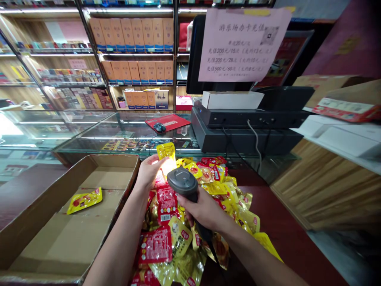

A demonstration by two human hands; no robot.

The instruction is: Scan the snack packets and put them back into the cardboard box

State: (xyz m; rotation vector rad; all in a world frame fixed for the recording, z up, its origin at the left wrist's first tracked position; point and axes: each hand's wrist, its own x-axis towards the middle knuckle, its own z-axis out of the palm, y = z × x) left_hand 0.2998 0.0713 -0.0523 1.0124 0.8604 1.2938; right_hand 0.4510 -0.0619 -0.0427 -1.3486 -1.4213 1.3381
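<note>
Two closed grips: left hand (149,171) finger-pinches yellow packet (165,151), likely to face scanner (183,181); right hand (205,209) wraps scanner's handle.

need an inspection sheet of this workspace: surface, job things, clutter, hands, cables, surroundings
Surface: dark red tabletop, partly covered by a heap of packets, red, yellow and gold
Job's things: raised yellow packet, brightly lit low down; dark scanner facing it
Clutter: cardboard box beside the heap, one loose packet inside
Hands: left hand holds the raised packet; right hand grips the scanner
Cables: pale cable hanging from black equipment
Surroundings: glass counter, pink notice on a monitor, stocked shelves
</note>
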